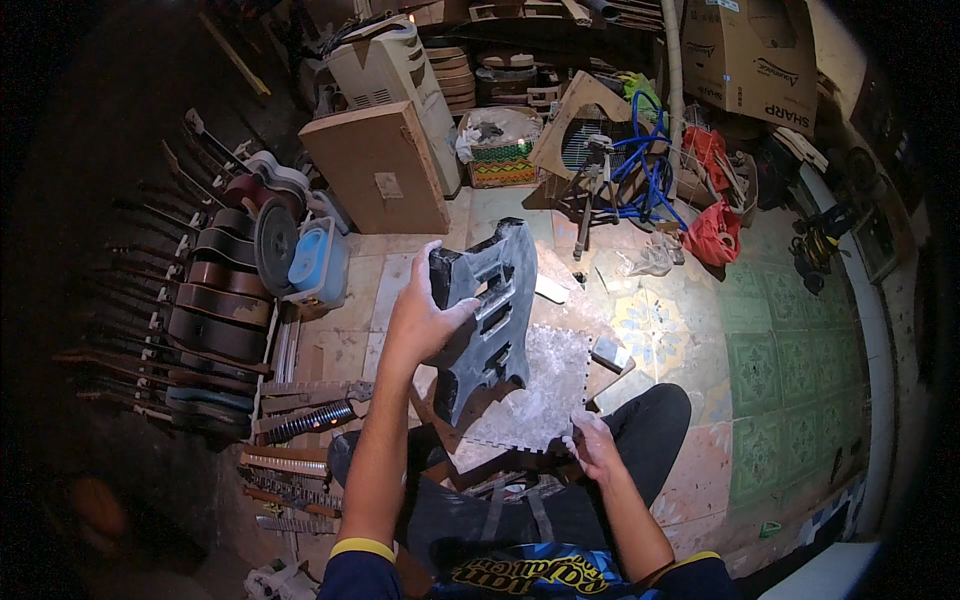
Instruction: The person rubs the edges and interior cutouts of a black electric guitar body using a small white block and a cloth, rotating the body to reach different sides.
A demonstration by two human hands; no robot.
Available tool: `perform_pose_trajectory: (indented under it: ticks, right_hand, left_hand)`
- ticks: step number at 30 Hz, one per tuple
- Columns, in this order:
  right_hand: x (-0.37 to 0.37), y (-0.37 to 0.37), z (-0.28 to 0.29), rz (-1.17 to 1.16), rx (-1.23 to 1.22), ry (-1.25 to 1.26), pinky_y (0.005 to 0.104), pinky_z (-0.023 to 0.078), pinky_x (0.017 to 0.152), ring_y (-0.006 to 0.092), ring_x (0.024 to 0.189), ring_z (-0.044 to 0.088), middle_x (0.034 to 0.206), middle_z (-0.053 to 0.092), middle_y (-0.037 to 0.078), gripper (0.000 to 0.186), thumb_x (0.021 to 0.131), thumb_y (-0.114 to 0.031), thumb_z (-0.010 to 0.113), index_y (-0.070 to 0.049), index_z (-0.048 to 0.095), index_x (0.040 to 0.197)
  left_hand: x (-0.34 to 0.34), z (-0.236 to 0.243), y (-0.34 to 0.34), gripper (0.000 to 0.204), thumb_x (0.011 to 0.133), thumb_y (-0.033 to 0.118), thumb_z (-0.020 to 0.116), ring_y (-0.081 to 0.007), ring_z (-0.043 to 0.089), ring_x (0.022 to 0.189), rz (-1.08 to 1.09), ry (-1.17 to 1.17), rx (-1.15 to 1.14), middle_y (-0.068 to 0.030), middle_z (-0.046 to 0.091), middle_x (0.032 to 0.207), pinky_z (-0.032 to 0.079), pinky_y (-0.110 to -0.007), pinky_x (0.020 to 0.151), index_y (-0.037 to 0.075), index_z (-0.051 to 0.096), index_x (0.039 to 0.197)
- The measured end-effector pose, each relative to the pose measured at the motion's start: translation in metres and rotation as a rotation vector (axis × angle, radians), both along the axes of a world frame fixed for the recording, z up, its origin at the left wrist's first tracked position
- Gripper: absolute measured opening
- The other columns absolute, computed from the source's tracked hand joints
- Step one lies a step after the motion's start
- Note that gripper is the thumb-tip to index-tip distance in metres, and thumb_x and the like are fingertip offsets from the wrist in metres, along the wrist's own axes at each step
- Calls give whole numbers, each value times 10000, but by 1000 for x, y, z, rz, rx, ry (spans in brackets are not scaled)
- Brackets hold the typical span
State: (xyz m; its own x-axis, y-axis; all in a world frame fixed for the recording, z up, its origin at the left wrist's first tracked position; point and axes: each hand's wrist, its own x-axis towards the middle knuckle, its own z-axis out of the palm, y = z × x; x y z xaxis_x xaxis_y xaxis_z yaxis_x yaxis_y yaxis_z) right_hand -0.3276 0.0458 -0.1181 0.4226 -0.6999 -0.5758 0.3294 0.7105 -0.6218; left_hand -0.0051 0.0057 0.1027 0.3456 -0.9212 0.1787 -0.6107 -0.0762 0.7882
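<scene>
My left hand (440, 310), dusty at the fingers, grips the upper left edge of a dark grey electric guitar body (485, 355), held tilted up on its edge with rectangular cutouts through it. My right hand (595, 450) is lower right, apart from the body, its fingers closed on a small dark flat piece (571, 428), too small to make out. Beneath the body lies a dust-covered foam mat (548, 390) with jigsaw edges, on boards. A grey block (611, 353) sits at the mat's upper right, near a pale strip (552, 289).
A rack of guitars (215, 325) stands left, above several loose necks (300, 425). Behind are a blue tub (308, 258), a leaning board (370, 165), a patterned box (500, 162), a stand (600, 180) with blue hose, red bags (710, 235) and a cardboard carton (745, 60).
</scene>
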Motion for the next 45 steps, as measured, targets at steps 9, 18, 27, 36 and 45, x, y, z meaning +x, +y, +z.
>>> perform_pose_trajectory:
  ticks: [9,18,27,36,45]
  right_hand:
    - [-2,11,-12,57,37,69,291,523,642,146,879,658,1011,661,26,181,960,-104,579,-119,613,1137]
    - [-2,4,9,-1,97,4,324,557,591,200,780,689,935,677,50,203,966,-75,508,-87,571,1159]
    - [-13,-29,25,94,-290,462,293,449,551,119,643,535,817,559,25,112,877,-71,553,-61,548,988]
    - [16,-72,112,-26,-1099,711,336,445,986,194,1095,541,1177,542,113,351,903,-111,601,-32,561,1242]
    - [40,-141,173,-45,-1930,1009,402,502,956,367,1121,586,1427,497,211,580,774,5,614,18,569,1353]
  left_hand:
    - [15,2,4,837,652,283,896,-287,631,1144,-74,-91,-52,-163,653,1220,461,-377,1015,62,513,1362]
    - [11,5,20,857,607,349,914,-290,692,1067,-141,-174,-137,-179,696,1177,517,-370,953,67,577,1342]
    - [0,9,28,817,626,307,902,-289,707,1032,-163,-144,-135,-182,705,1152,532,-365,926,68,582,1338]
    - [-15,19,22,785,649,288,880,-302,710,1012,-167,-138,-56,-180,717,1099,534,-370,914,106,568,1347]
    - [-24,26,14,793,648,268,879,-300,714,1016,-202,-128,1,-190,708,1126,532,-366,921,72,561,1347]
